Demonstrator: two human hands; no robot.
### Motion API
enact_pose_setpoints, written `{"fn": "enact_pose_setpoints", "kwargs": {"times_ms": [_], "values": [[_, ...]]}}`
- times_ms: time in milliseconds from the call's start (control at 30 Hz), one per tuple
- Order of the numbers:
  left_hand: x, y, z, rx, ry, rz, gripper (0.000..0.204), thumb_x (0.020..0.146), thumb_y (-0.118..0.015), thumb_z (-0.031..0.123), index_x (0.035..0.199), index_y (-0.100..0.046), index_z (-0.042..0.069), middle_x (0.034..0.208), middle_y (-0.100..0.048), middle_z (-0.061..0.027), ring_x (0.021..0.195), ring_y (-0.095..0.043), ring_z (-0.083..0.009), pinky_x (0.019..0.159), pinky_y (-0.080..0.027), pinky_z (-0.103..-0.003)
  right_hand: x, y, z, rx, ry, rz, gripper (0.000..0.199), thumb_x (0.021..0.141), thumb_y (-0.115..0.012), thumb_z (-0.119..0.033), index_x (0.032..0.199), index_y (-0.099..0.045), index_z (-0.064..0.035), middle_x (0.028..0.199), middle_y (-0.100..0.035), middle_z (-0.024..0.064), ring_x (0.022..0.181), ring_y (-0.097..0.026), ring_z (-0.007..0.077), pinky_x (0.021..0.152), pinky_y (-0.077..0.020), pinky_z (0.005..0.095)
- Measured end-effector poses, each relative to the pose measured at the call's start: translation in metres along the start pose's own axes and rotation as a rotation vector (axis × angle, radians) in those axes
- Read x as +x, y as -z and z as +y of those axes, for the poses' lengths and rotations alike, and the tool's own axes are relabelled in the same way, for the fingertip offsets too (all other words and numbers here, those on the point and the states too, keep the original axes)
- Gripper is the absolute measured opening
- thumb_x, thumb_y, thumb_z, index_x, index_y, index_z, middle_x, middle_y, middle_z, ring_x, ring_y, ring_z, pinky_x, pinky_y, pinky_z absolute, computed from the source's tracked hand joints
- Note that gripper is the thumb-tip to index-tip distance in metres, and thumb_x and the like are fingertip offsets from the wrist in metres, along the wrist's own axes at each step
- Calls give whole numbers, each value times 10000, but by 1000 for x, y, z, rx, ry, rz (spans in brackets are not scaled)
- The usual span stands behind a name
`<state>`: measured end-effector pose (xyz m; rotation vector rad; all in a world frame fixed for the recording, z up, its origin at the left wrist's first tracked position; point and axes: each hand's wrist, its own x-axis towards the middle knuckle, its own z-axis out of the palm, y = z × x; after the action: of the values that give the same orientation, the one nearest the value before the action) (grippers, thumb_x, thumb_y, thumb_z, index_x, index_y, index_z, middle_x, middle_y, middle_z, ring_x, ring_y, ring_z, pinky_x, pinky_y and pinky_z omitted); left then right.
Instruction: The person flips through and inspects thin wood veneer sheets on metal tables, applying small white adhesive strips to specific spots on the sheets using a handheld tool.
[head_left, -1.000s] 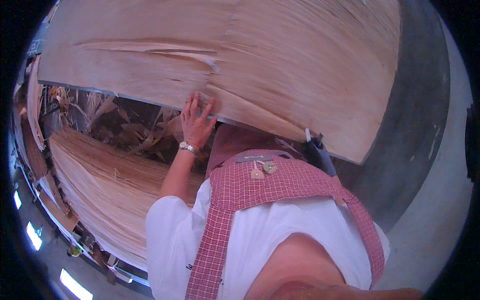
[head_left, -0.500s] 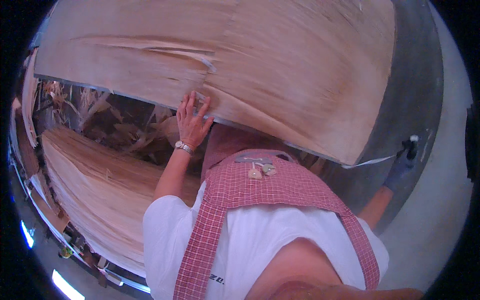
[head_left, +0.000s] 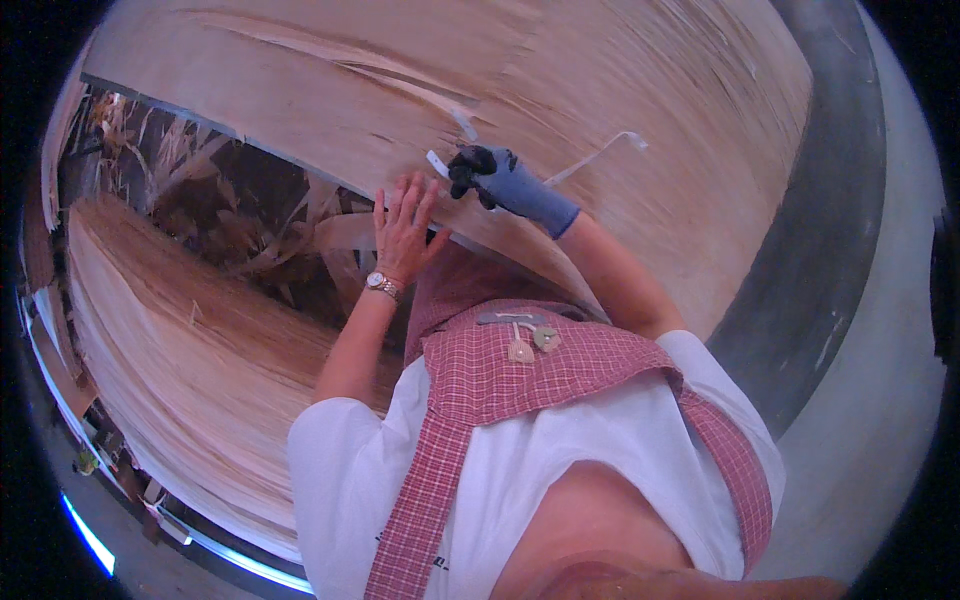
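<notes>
A large, thin sheet of wood veneer (head_left: 660, 120) lies before me, with a long split and ripples in its surface. My left hand (head_left: 403, 237), bare and with a wristwatch, rests on its near edge, fingers spread. Just to the right, my right hand (head_left: 500, 183), in a blue-grey glove with black fingers, is closed on a strip of white tape (head_left: 437, 164). One end of the tape pokes out at the fingertips, while a longer length trails off to the right above the veneer. A short white piece (head_left: 464, 124) lies by the end of the split.
Left of me is a thick stack of veneer sheets (head_left: 190, 370). Torn wood scraps (head_left: 270, 215) fill the gap between that stack and the sheet's edge. A dark surface (head_left: 815, 220) borders the sheet on the right, with pale floor (head_left: 880, 430) beyond.
My right hand has swung in from the far right to beside my left hand, bringing the tape along. The veneer appears slightly turned in view. My left hand stays at the edge.
</notes>
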<state>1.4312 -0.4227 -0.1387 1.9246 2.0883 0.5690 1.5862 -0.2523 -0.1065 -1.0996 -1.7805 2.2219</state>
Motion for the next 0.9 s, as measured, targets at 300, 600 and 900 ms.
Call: {"fn": "enact_pose_setpoints", "kwargs": {"times_ms": [300, 600, 900], "values": [[33, -2, 14, 89, 209, 166, 532, 844, -672, 311, 1351, -544, 211, 1185, -562, -29, 1150, -492, -239, 1079, -263, -492, 26, -6, 20, -189, -116, 95, 245, 942, -586, -256, 873, -649, -30, 691, -660, 56, 469, -524, 106, 436, -425, 280], [42, -18, 15, 144, 293, 335, 338, 811, -722, 355, 1142, -706, 286, 1076, -589, 27, 1048, -512, -210, 957, -319, -414, 10, -5, 9, -233, -200, 203, 325, 892, -657, -326, 815, -654, -11, 620, -645, 86, 478, -578, 158, 461, -476, 326], [39, -21, 20, 215, 178, 337, 322, 857, -672, 330, 1167, -691, 245, 1243, -593, 33, 1145, -524, -213, 986, -328, -437, 12, -6, 18, -302, -178, 236, 318, 877, -664, -337, 842, -650, -21, 651, -665, 114, 534, -636, 208, 515, -510, 364]]}}
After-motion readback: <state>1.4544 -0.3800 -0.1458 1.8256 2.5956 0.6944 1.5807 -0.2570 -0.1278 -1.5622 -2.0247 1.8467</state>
